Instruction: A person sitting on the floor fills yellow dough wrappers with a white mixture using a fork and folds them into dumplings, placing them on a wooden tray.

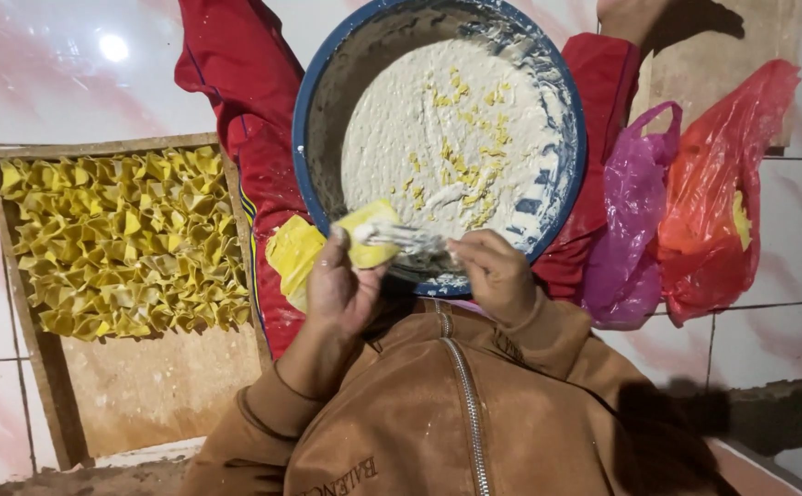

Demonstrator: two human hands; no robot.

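Head view: left hand (341, 289) is pinching a yellow square wrapper (369, 234); right hand (493, 276) is gripping a paste-coated utensil (406, 239), lying crosswise, touching the wrapper.

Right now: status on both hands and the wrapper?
Left hand holds yellow wrapper, filling on it. Right hand grips spoon at the wrapper. Bowl of filling just behind. Nothing in the way.

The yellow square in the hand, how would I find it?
Start at the big blue bowl of white paste. At its lower rim, the left hand holds one flat yellow wrapper. Unlike the folded yellow ones on the wooden tray, it lies open, with paste on it.
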